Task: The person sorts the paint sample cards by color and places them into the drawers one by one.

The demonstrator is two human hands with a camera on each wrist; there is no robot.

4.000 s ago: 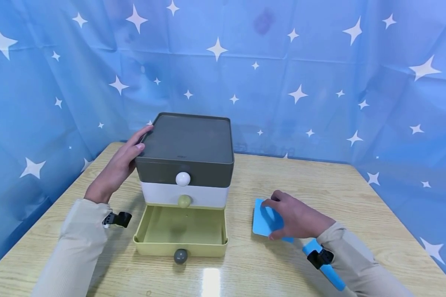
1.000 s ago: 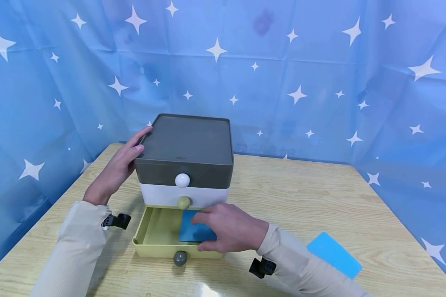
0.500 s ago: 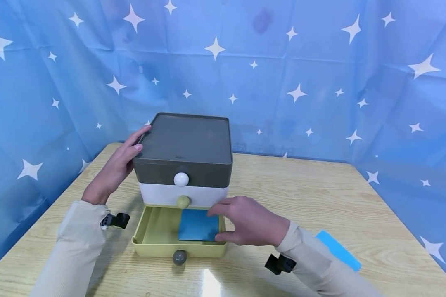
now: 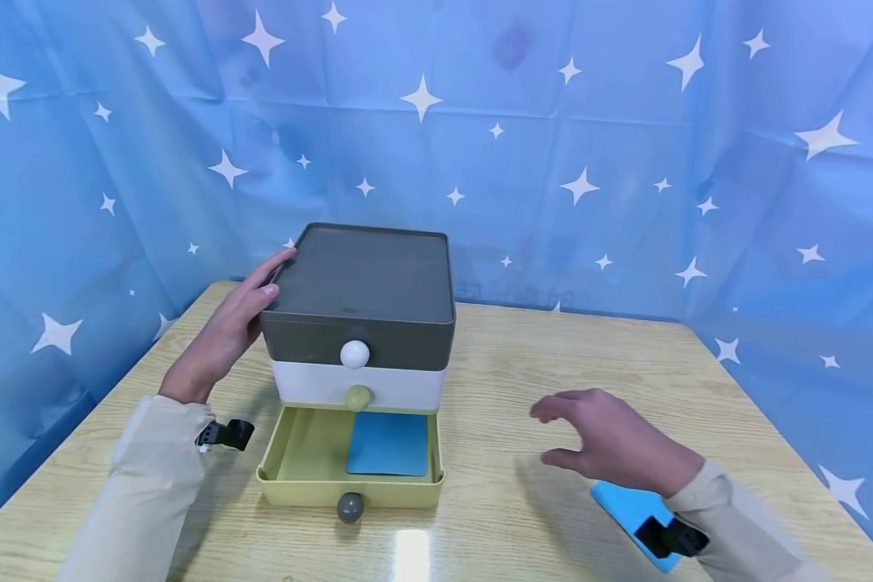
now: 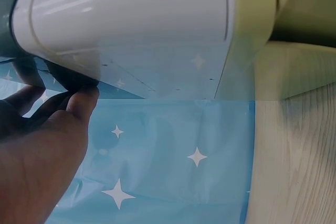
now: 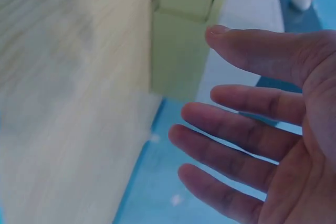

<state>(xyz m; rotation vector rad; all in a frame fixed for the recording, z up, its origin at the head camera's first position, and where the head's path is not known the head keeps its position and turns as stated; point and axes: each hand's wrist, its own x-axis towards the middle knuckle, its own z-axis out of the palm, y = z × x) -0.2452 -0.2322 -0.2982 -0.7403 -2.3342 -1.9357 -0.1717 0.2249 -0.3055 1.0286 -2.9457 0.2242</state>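
A small tabletop drawer unit (image 4: pixel 378 275) has a dark grey top, a white middle and a green lowest drawer (image 4: pixel 309 493), which stands pulled out. In that drawer's right part lies a flat blue square (image 4: pixel 387 444). My left hand (image 4: pixel 221 335) rests against the unit's left side near the top, its fingers along the dark edge; the left wrist view has the hand (image 5: pixel 47 140) there too. Away to the right, my right hand (image 4: pixel 611 440) is in the air, holding nothing. Spread fingers (image 6: pixel 236 156) show in the right wrist view. A second blue piece (image 4: pixel 622 508) lies partly hidden under the right wrist.
Round knobs in white (image 4: pixel 355 354), green (image 4: pixel 358 397) and grey (image 4: pixel 350 507) stick out from the drawer fronts. Behind the wooden table (image 4: pixel 509 356) hangs a blue curtain (image 4: pixel 480 162) with white stars.
My right hand took one blue square from the table into the green drawer, let go of it, and moved back right, over the other blue piece. My left hand stayed put.
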